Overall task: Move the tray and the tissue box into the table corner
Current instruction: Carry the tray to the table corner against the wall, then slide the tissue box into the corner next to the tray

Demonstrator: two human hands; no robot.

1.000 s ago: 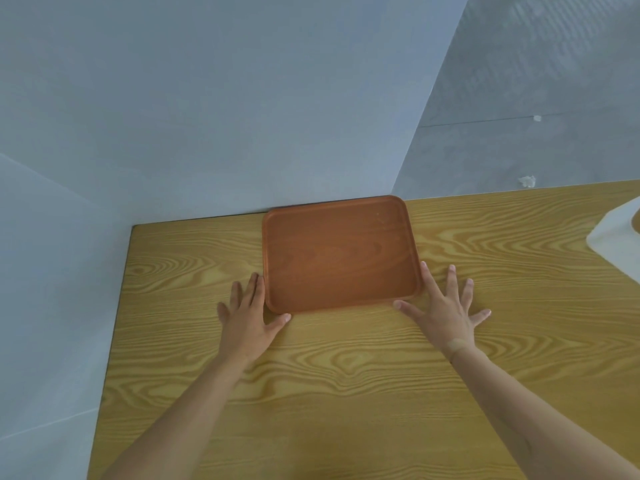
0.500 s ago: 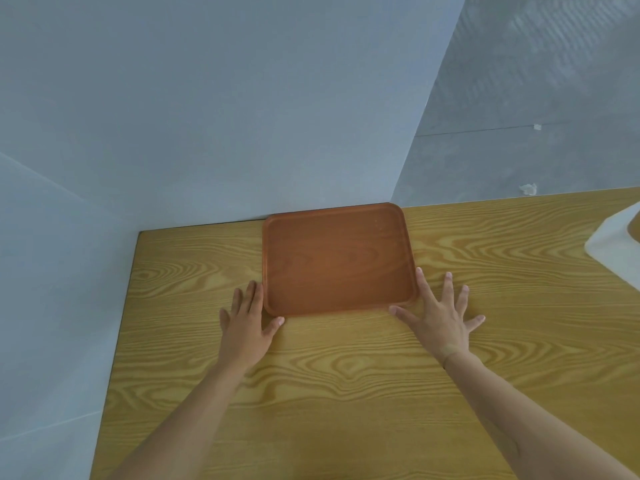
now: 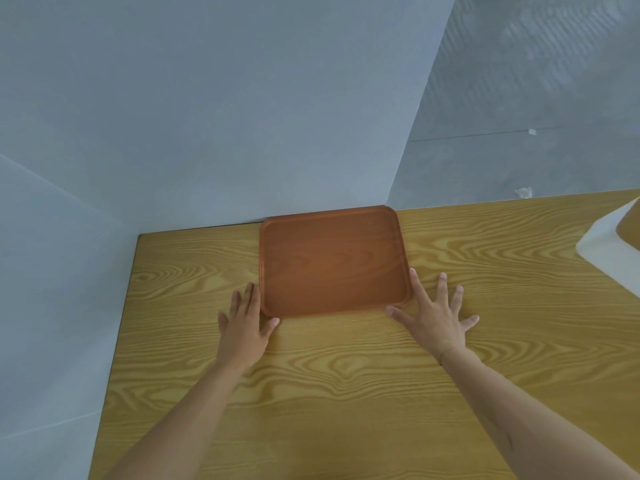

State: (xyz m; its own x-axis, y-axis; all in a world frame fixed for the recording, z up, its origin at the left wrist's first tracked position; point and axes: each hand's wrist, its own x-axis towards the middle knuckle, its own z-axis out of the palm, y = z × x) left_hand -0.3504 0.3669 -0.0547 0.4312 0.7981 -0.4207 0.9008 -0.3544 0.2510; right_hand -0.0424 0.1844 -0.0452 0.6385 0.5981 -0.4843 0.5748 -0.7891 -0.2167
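Tray (image 3: 332, 261) unlabelled, seemingly touching wall; left hand (image 3: 244, 327), right hand (image 3: 438, 315) flat, fingers spread.

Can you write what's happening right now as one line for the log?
step: tray to corner | tray: flat, at back wall, short of corner | left hand: open | right hand: open | tissue box: far right

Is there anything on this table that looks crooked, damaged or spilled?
Nothing spilled or damaged. The brown tray lies flat against the back wall, but bare table separates it from the left corner. Left hand and right hand rest open at its near corners. The white object is cut off.
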